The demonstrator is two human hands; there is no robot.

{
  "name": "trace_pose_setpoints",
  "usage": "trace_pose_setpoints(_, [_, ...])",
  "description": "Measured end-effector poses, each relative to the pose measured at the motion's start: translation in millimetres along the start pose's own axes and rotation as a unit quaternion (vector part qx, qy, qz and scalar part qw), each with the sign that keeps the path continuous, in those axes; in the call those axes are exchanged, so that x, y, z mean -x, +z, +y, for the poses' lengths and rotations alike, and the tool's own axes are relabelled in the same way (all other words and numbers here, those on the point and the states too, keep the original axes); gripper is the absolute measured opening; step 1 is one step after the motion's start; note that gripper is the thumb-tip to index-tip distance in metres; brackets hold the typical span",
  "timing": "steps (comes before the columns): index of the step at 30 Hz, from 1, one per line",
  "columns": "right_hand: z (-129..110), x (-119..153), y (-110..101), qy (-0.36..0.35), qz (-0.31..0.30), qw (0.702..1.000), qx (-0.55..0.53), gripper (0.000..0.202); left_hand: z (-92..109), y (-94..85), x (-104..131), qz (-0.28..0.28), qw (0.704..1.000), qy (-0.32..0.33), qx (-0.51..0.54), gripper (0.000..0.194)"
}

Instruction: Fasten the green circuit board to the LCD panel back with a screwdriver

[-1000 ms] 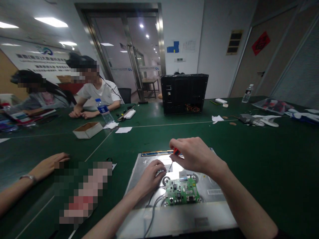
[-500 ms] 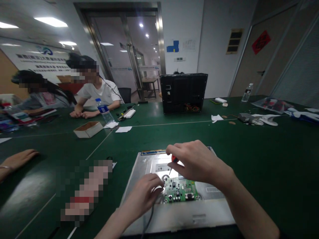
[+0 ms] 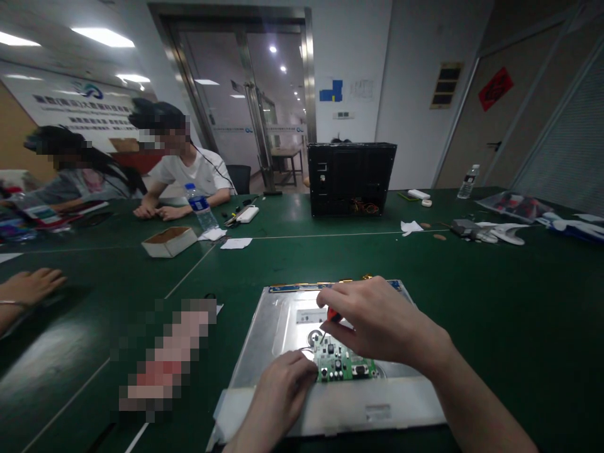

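Observation:
A green circuit board (image 3: 346,363) lies on a silvery metal panel (image 3: 271,327) in front of me. My right hand (image 3: 372,314) is closed round a red screwdriver (image 3: 333,314), whose thin shaft points down at the board's upper left corner. At the board's left edge rests my left hand (image 3: 287,384), its fingers bent and close together; whatever they grip is hidden.
A black box-shaped housing (image 3: 352,179) stands upright across the green table (image 3: 264,259). Left are an open carton (image 3: 168,244), a bottle (image 3: 202,207) and a co-worker's hand (image 3: 33,289). Two people sit at the far left; white gloves (image 3: 500,233) lie right.
My left hand has shifted slightly right and down along the board's left edge, and the cable near it is no longer visible. The screwdriver's tip is now lower, at the board's corner.

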State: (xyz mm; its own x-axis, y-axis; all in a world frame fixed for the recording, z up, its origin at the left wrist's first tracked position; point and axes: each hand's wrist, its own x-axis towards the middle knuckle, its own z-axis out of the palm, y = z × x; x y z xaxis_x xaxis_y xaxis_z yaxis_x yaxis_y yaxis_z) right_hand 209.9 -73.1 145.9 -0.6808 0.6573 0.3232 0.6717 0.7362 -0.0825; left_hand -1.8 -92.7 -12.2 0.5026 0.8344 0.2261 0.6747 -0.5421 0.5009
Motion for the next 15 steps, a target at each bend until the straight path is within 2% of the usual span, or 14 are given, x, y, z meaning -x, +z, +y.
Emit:
trace_pose_setpoints(5, [0.7,0.7,2.4,0.004,0.003,1.0,0.001,0.008,-2.9,2.9,2.3,0.004,1.0,0.005,0.005,0.02])
trace_pose_setpoints(15, [1.4,0.1,2.4,0.0,-0.006,1.0,-0.007,0.008,-5.1,9.2,5.8,0.007,0.997,0.031,-0.07,0.02])
